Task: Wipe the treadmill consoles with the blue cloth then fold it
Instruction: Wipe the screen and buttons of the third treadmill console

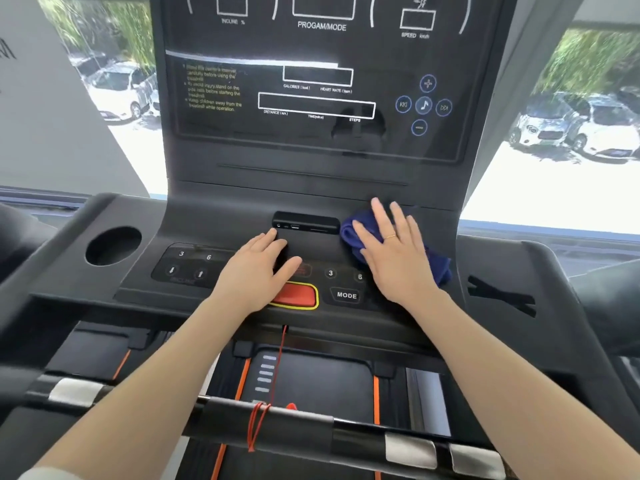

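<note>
A dark treadmill console (214,216) fills the view, with a glossy display panel (311,98) above and a button deck below. The blue cloth (349,230) lies bunched on the right side of the deck, just right of a small black port block (306,222). My right hand (394,251) presses flat on the cloth with fingers spread. My left hand (259,265) rests flat on the middle of the deck, holding nothing, partly covering the buttons above the red stop button (298,295).
A round cup holder (112,245) sits at the deck's left. A MODE button (346,295) lies beside the stop button. A red safety cord (277,368) hangs down to the front handlebar (270,415). Windows on both sides show parked cars.
</note>
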Demonstrator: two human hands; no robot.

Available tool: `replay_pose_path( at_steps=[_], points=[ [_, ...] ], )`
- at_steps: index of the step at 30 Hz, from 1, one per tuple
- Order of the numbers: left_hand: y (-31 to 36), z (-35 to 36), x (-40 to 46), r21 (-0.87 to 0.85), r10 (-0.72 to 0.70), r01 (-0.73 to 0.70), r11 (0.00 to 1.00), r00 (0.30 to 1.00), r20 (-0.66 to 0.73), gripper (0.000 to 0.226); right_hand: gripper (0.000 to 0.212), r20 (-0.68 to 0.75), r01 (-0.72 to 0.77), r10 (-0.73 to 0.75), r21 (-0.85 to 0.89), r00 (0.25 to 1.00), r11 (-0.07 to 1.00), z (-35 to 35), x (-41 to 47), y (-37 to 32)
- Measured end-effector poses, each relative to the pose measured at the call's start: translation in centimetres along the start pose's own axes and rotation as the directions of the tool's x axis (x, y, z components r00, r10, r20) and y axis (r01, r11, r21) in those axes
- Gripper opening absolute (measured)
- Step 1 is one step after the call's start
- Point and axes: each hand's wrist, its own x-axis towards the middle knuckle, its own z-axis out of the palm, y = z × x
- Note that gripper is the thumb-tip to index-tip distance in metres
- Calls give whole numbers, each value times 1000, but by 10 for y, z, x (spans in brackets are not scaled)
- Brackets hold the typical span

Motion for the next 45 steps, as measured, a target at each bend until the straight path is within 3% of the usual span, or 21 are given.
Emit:
replay_pose_path(
  at_steps=[3,8,13,21,26,29,33,38,42,45],
  points=[
    [-6,-12,7,2,14,-14,1000,1000,25,55,56,-123,-212,205,-43,971,976,3,12,14],
    [-26,-36,17,-46,61,-68,997,990,-129,44,49,-276,-208,190,-34,942,978,10,31,-6],
    [-61,-56,28,-121,36,-67,990,969,-246,42,44,-357,-70,31,-95,934,993,16,70,-55],
    [-127,-97,50,-152,-6,-44,987,950,-313,53,43,-302,239,-270,-137,914,961,23,156,-172],
    [-164,-119,64,-253,-13,-57,966,965,-264,56,38,-297,270,-324,-209,898,940,24,205,-233],
    [-174,-126,68,-321,19,-111,941,961,-275,52,46,-308,172,-222,-180,925,969,18,232,-252],
    [-175,-121,76,-281,135,-222,934,945,-300,54,50,-389,127,-174,-145,905,981,21,231,-237],
    [-158,-109,90,-168,255,-328,930,902,-349,59,48,-498,-102,69,-41,864,994,16,212,-188],
    [-137,-95,98,-100,304,-368,924,869,-390,73,49,-516,-181,75,-158,853,971,11,177,-134],
    [-119,-85,102,-27,337,-383,923,843,-420,67,50,-518,-247,108,-206,849,947,7,146,-90]
  ],
)
